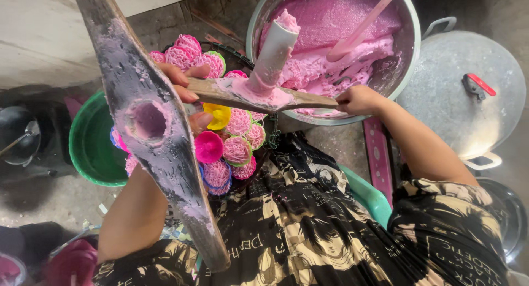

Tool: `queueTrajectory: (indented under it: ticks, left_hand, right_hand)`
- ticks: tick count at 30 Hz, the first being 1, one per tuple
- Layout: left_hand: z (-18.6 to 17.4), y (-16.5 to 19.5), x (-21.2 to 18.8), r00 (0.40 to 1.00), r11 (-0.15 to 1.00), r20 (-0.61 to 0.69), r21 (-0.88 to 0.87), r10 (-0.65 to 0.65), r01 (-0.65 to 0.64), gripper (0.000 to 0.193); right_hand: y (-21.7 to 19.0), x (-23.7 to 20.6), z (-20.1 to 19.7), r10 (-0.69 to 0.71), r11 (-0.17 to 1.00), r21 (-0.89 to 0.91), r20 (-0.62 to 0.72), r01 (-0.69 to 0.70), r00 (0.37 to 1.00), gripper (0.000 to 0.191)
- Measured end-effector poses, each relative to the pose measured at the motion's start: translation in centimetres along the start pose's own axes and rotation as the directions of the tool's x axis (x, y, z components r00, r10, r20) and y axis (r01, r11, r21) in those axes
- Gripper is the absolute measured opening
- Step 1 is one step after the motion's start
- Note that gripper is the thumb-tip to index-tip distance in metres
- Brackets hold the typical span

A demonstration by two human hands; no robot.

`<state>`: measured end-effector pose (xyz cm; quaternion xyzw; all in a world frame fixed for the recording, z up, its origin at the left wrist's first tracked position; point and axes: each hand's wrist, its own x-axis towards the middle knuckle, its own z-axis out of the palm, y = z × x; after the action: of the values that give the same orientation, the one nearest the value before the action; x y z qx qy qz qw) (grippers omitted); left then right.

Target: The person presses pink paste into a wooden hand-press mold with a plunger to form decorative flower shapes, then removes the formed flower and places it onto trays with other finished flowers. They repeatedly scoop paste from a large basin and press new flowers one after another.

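Wooden press bar (259,97), smeared with pink dough, is lying crosswise in front of the person, its long axis running left to right just above the lap, with a white tube (273,55) standing tilted up out of its middle and capped with dough. Both hands are gripping it at opposite ends: the left hand (187,93) is wrapping its fingers closed around the left end, thumb pressing underneath, and the right hand (358,100) is closing tight on the narrow right tip. Neither hand is nearer than the other; the bar is spanning between them.

Right behind the bar, a big metal basin (408,49) is sitting full of pink dough (330,22), with a pale pink paddle (361,27) leaning in it. Below the left hand, a wire rack is holding small bright cups (237,148) filled with lacy pink noodle nests. A second dough-caked wooden board with a round hole (150,121) is rising close to the camera, crossing in front of the left forearm. A green tub (91,148) is sitting off to the left, and a lidded metal pot (463,93) to the right
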<state>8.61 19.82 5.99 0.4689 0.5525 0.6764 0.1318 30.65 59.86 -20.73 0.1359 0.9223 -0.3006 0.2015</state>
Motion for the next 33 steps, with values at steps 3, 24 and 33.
queueTrajectory:
  ticks: [3, 24, 33]
  left_hand:
    - [-0.4, 0.7, -0.6, 1.000, 1.000, -0.004, -0.002, 0.006, -0.006, 0.033]
    - [5.2, -5.2, -2.5, 0.980, 0.863, 0.183, 0.504, -0.077, -0.026, 0.039]
    - [6.7, -5.1, -1.4, 0.977, 0.804, 0.034, 0.575, -0.209, 0.152, 0.036]
  right_hand:
    - [-0.9, -2.9, -3.2, 0.164, 0.984, 0.048, 0.141, -0.172, 0.976, 0.040]
    - [-23.3, -19.2, -23.3, -0.619, 0.758, -0.197, 0.081, 0.622, 0.781, 0.039]
    - [-37.5, -20.4, -16.4, -0.786, -0.150, -0.981, 0.044, -0.121, 0.617, 0.012]
